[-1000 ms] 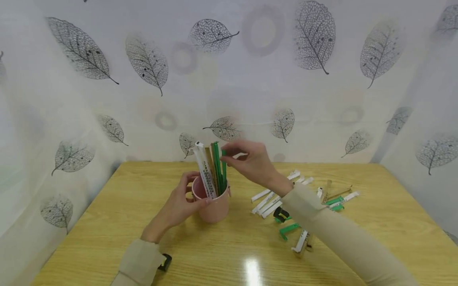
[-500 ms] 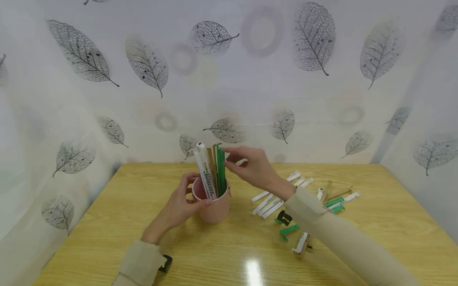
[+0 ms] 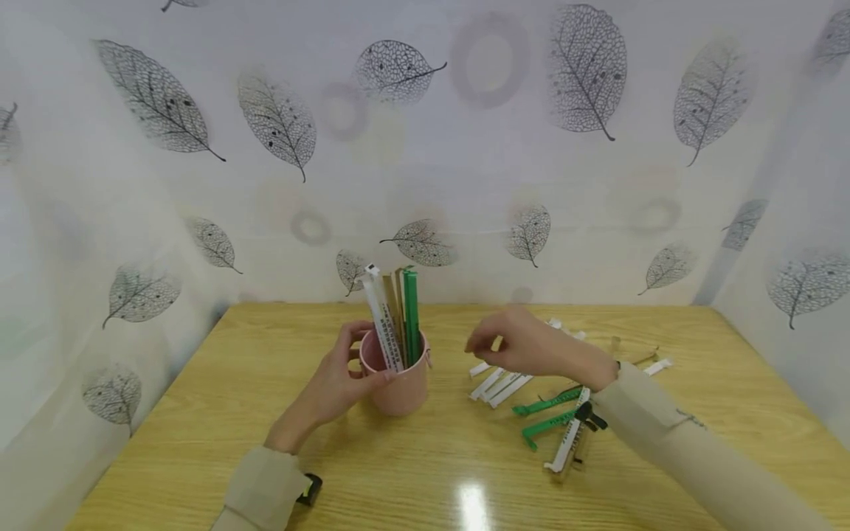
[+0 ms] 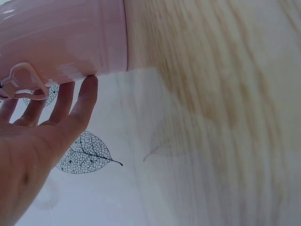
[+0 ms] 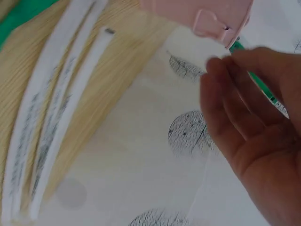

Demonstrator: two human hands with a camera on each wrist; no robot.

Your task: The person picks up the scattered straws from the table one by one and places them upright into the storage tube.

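A small pink bucket (image 3: 400,393) with a wire-loop handle fitting stands upright on the table. My left hand (image 3: 330,389) grips its left side, thumb at the front rim and fingers round the back. Inside lean long slim printed packets: white ones (image 3: 383,322), brown ones (image 3: 392,295) and green ones (image 3: 412,317). To the right of the bucket, my right hand (image 3: 534,345) hovers over loose packets, its fingers loosely bent and holding nothing. In the right wrist view, white packets (image 5: 70,113) lie beyond that hand (image 5: 263,127).
More loose packets lie on the wooden table (image 3: 398,472) at right: white (image 3: 511,389), green (image 3: 547,424) and a white one (image 3: 564,448) over brown. A leaf-patterned cloth (image 3: 465,169) hangs behind the table. The right forearm partly hides the pile.
My right hand has let go of a green packet, which now stands in the bucket, and moved right and down over the loose packets. The left hand has kept its grip.
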